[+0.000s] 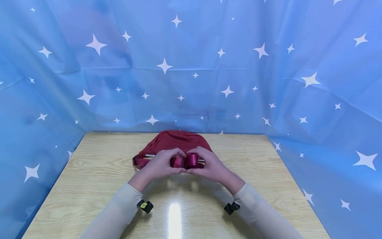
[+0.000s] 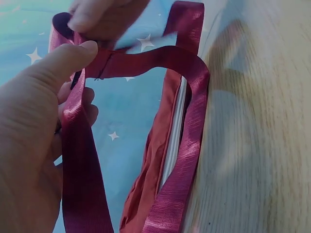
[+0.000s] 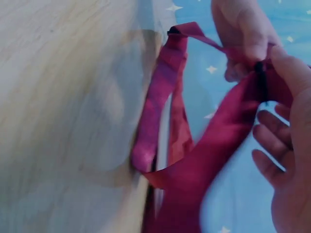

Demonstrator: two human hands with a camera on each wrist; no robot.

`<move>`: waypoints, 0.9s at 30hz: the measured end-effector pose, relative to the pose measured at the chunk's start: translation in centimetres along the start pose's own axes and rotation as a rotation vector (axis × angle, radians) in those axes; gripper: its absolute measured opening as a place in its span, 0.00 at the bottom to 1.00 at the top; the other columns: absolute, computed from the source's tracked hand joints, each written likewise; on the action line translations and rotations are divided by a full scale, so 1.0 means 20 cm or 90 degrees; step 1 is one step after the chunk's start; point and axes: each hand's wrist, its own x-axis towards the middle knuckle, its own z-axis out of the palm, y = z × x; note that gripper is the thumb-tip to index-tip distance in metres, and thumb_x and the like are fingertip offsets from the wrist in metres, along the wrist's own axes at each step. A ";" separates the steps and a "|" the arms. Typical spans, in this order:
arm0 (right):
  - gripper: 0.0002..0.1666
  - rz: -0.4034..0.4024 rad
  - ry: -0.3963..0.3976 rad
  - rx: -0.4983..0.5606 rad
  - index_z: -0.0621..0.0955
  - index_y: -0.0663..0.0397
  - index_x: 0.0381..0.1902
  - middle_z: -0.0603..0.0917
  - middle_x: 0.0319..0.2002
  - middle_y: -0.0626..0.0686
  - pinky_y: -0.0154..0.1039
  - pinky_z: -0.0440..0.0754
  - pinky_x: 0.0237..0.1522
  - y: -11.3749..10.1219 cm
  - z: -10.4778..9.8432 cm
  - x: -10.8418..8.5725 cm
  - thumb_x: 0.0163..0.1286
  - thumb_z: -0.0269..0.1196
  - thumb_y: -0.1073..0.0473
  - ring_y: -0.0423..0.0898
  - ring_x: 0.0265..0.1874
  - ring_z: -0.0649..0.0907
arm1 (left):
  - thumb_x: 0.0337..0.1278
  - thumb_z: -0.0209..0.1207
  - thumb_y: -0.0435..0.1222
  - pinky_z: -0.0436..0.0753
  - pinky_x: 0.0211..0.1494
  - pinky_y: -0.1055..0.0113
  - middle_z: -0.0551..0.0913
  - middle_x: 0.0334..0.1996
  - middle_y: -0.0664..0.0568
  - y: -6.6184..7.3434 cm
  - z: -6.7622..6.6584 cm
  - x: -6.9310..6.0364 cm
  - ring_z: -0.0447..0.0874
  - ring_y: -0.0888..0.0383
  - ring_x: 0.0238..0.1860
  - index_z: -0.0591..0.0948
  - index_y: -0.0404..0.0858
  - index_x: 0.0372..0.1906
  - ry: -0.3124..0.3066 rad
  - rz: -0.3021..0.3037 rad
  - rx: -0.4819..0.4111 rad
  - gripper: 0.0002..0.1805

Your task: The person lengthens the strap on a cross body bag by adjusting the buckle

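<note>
The left hand (image 1: 162, 162) and right hand (image 1: 210, 166), two in all, each have the grip pinching one dark red strap (image 1: 192, 160), held before one red bag (image 1: 179, 141) on one tabletop (image 1: 89, 186). Two pale sleeves (image 1: 116, 207) cover both forearms.

Starry blue sheeting (image 1: 197, 39), perhaps fabric, hangs behind a wood-grain table (image 1: 95, 162).

The head view was bright and largely sharp. White glare struck the desk (image 1: 89, 186) centrally, toward its near edge; soft shadows lay beneath both sleeves (image 1: 111, 212). Wrist views were dimmer: motion blur softened the right hand (image 2: 112, 19) in the left view, the strap (image 3: 192, 179) in the right.
</note>
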 end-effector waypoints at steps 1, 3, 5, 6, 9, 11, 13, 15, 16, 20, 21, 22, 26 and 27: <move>0.36 -0.009 0.001 -0.011 0.83 0.50 0.66 0.85 0.55 0.46 0.41 0.90 0.51 -0.01 -0.01 0.01 0.63 0.86 0.56 0.43 0.52 0.84 | 0.58 0.84 0.46 0.86 0.47 0.62 0.85 0.41 0.65 0.00 0.00 0.00 0.84 0.63 0.43 0.84 0.53 0.58 0.001 0.001 0.002 0.26; 0.33 -0.036 -0.004 -0.035 0.84 0.50 0.64 0.85 0.54 0.44 0.39 0.88 0.53 -0.03 -0.02 0.03 0.64 0.85 0.54 0.43 0.53 0.82 | 0.59 0.83 0.45 0.86 0.48 0.62 0.85 0.42 0.65 0.00 0.00 0.00 0.84 0.63 0.43 0.84 0.52 0.58 0.003 -0.002 0.008 0.25; 0.30 -0.059 -0.007 -0.066 0.86 0.50 0.61 0.86 0.52 0.43 0.39 0.84 0.50 -0.05 -0.03 0.06 0.65 0.85 0.52 0.41 0.50 0.80 | 0.59 0.83 0.45 0.86 0.48 0.62 0.85 0.42 0.66 0.01 0.00 0.00 0.83 0.63 0.43 0.84 0.52 0.58 0.004 -0.005 0.013 0.25; 0.28 -0.070 -0.010 -0.081 0.87 0.50 0.59 0.87 0.50 0.42 0.40 0.82 0.49 -0.05 -0.03 0.07 0.65 0.84 0.51 0.41 0.49 0.80 | 0.59 0.83 0.45 0.86 0.48 0.61 0.85 0.42 0.66 0.01 0.00 0.00 0.83 0.62 0.44 0.84 0.52 0.58 0.004 -0.006 0.016 0.25; 0.25 -0.078 -0.013 -0.101 0.89 0.48 0.56 0.89 0.48 0.41 0.43 0.78 0.48 -0.07 -0.02 0.09 0.64 0.85 0.50 0.40 0.47 0.79 | 0.60 0.83 0.46 0.85 0.48 0.62 0.84 0.41 0.66 0.01 0.00 0.00 0.83 0.63 0.43 0.83 0.53 0.58 0.002 -0.012 0.020 0.25; 0.24 -0.053 -0.009 -0.059 0.89 0.49 0.56 0.88 0.49 0.43 0.41 0.82 0.49 -0.08 -0.01 0.08 0.65 0.84 0.53 0.42 0.47 0.80 | 0.60 0.82 0.47 0.86 0.48 0.62 0.84 0.41 0.66 0.01 0.00 0.00 0.83 0.62 0.43 0.83 0.53 0.57 0.001 -0.014 0.018 0.25; 0.24 -0.010 -0.002 0.017 0.89 0.49 0.57 0.87 0.50 0.44 0.40 0.87 0.51 -0.09 -0.01 0.07 0.66 0.84 0.55 0.44 0.49 0.83 | 0.60 0.82 0.46 0.86 0.47 0.62 0.84 0.41 0.65 0.00 -0.01 -0.01 0.83 0.62 0.43 0.83 0.53 0.56 -0.001 -0.015 0.014 0.24; 0.23 0.035 0.004 0.105 0.89 0.50 0.59 0.86 0.53 0.47 0.45 0.90 0.52 -0.11 0.00 0.06 0.68 0.82 0.58 0.48 0.52 0.85 | 0.59 0.83 0.46 0.86 0.47 0.62 0.84 0.40 0.65 -0.01 -0.01 -0.01 0.83 0.62 0.42 0.83 0.53 0.55 -0.002 -0.020 0.012 0.24; 0.23 0.057 0.004 0.140 0.88 0.50 0.60 0.86 0.54 0.49 0.48 0.91 0.51 -0.11 0.00 0.06 0.69 0.81 0.59 0.49 0.53 0.86 | 0.59 0.83 0.45 0.86 0.47 0.62 0.85 0.40 0.65 -0.02 -0.01 -0.01 0.83 0.62 0.42 0.83 0.52 0.55 -0.003 -0.022 0.010 0.24; 0.25 0.087 -0.028 0.083 0.87 0.45 0.62 0.87 0.57 0.46 0.45 0.89 0.51 -0.12 -0.01 0.07 0.70 0.81 0.54 0.47 0.53 0.85 | 0.60 0.82 0.44 0.86 0.47 0.62 0.85 0.41 0.66 -0.03 -0.01 -0.02 0.83 0.63 0.43 0.83 0.52 0.56 -0.005 -0.030 0.008 0.23; 0.26 0.078 -0.043 0.036 0.87 0.45 0.62 0.88 0.57 0.45 0.44 0.88 0.51 -0.12 -0.02 0.08 0.69 0.82 0.53 0.45 0.53 0.84 | 0.59 0.82 0.44 0.86 0.48 0.62 0.85 0.42 0.66 -0.03 -0.01 -0.02 0.83 0.63 0.44 0.83 0.52 0.56 -0.005 -0.031 0.007 0.23; 0.26 0.065 -0.059 -0.018 0.87 0.44 0.62 0.89 0.57 0.44 0.44 0.86 0.52 -0.12 -0.02 0.09 0.69 0.82 0.51 0.44 0.53 0.84 | 0.59 0.82 0.44 0.86 0.47 0.62 0.85 0.42 0.66 -0.03 -0.01 -0.02 0.83 0.62 0.44 0.83 0.52 0.56 -0.005 -0.033 0.007 0.23; 0.27 0.002 -0.104 -0.173 0.88 0.47 0.61 0.91 0.55 0.44 0.48 0.79 0.57 -0.14 -0.02 0.13 0.69 0.82 0.49 0.40 0.50 0.87 | 0.59 0.82 0.44 0.86 0.48 0.62 0.85 0.42 0.66 -0.03 -0.02 -0.03 0.83 0.62 0.44 0.83 0.53 0.55 -0.004 -0.037 0.006 0.23; 0.26 -0.005 -0.107 -0.183 0.88 0.49 0.61 0.92 0.54 0.45 0.49 0.78 0.58 -0.14 -0.01 0.14 0.68 0.82 0.49 0.39 0.49 0.87 | 0.59 0.82 0.44 0.86 0.48 0.62 0.85 0.42 0.66 -0.03 -0.02 -0.03 0.83 0.62 0.44 0.83 0.54 0.55 -0.005 -0.036 0.006 0.23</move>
